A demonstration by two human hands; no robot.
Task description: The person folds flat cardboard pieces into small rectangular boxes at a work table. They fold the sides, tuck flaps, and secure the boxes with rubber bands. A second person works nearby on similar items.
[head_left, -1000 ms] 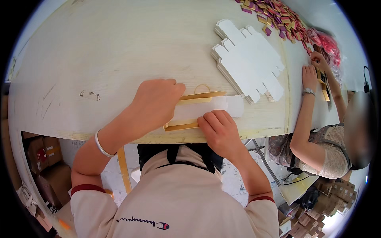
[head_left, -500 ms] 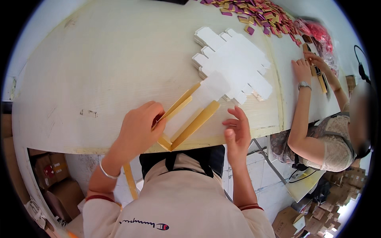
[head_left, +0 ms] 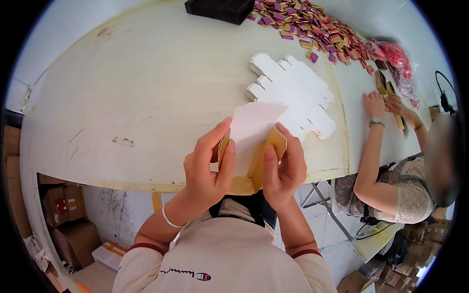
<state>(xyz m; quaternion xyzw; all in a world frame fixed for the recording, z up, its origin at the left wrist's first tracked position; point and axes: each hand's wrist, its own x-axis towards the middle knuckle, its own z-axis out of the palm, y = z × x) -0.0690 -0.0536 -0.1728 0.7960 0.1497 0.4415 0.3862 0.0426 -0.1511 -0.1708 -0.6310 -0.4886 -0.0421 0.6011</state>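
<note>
A partly folded carton (head_left: 249, 122), white inside with gold outer sides, is held in front of me above the table's near edge. Its white end panel stands out away from me, while the gold side walls are raised. My left hand (head_left: 210, 158) pinches the left gold wall between thumb and fingers. On the other side, my right hand (head_left: 286, 166) grips the right gold wall, thumb on the inner face. Just beyond lies a stack of flat white carton blanks (head_left: 293, 90) with cut tabs.
A heap of small gold, purple and red wrapped pieces (head_left: 312, 29) covers the far right, beside a black box (head_left: 220, 10). Pink plastic bags (head_left: 395, 53) lie behind a co-worker's hands (head_left: 381, 105), which handle gold-and-black boxes. Brown cartons (head_left: 63, 205) sit under the table at left.
My right hand, free and spread before, has taken hold of the carton's right wall. The carton has been turned and its sides raised. The black box shows more fully as the view has shifted.
</note>
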